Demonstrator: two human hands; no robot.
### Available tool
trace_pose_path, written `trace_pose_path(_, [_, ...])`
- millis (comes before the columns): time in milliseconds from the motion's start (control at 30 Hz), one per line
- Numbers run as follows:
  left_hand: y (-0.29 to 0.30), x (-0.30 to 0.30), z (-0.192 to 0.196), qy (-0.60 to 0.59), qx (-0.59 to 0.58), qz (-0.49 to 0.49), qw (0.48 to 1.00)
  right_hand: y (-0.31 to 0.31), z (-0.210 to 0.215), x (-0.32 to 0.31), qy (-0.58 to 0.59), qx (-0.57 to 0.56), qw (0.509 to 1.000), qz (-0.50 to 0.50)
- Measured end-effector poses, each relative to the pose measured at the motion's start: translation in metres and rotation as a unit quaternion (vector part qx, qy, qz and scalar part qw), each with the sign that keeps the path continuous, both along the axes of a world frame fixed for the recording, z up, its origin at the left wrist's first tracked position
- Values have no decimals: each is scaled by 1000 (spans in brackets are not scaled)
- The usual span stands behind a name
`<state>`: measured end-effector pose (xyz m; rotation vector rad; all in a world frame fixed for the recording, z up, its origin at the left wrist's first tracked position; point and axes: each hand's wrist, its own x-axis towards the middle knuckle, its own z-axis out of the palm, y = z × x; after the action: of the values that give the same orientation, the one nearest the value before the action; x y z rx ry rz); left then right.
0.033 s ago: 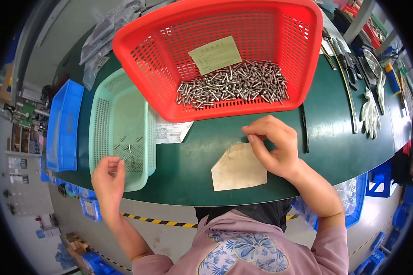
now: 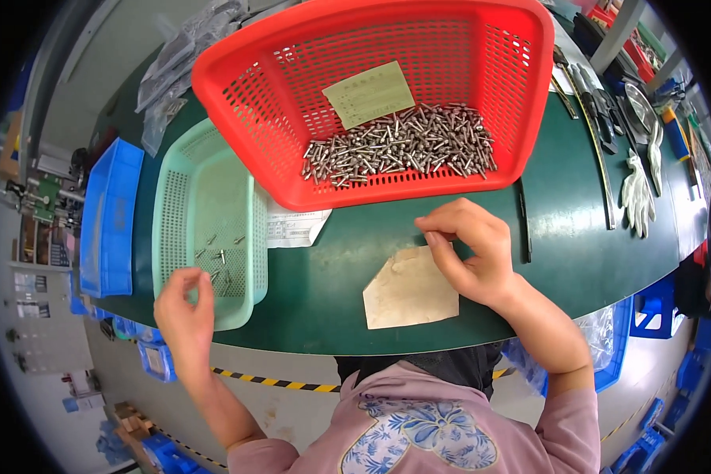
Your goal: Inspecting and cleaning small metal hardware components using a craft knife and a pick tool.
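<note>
My left hand point(image 2: 186, 308) is over the near left corner of the light green basket point(image 2: 260, 237). Its thumb and index finger curl together in a pinch. A small metal pin point(image 2: 215, 276) shows right by the fingertips; whether they touch it I cannot tell. Several more pins point(image 2: 221, 257) lie on the basket's floor. My right hand point(image 2: 474, 249) hovers over the right edge of a beige paper piece point(image 2: 407, 296), thumb and index pinched; anything between them is too small to make out. Beyond it, a tilted red basket point(image 2: 324, 196) holds a heap of metal pins point(image 2: 403, 146).
A yellow-green label point(image 2: 369, 95) rests in the red basket. A blue bin point(image 2: 112, 217) stands left of the green basket. Printed paper point(image 2: 296, 227) lies partly under the baskets. A dark thin rod point(image 2: 525, 221), white gloves point(image 2: 637, 193) and hand tools are on the right.
My left hand has shifted very slightly left, and a pin now shows beside its fingertips. My right hand looks the same. The whole view has shifted by a hair.
</note>
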<state>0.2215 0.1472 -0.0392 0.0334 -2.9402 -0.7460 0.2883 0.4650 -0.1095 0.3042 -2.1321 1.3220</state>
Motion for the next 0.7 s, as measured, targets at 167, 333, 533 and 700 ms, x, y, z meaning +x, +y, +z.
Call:
trace_pose_path(167, [85,9,1,243,-47,-212,945,2,-5,0,4,24,999,-23])
trace_pose_path(333, [146,-25,-42,211,-28,-296,931,-1,-6,-1,-5,44,998,-32])
trace_pose_path(533, [161,-49,-54,201,-78,-316,924,-1,-4,-1,0,66,997,-49])
trace_pose_path(700, [167,-60,-61,242,-101,-375,889,0,-6,-2,31,85,995,-45])
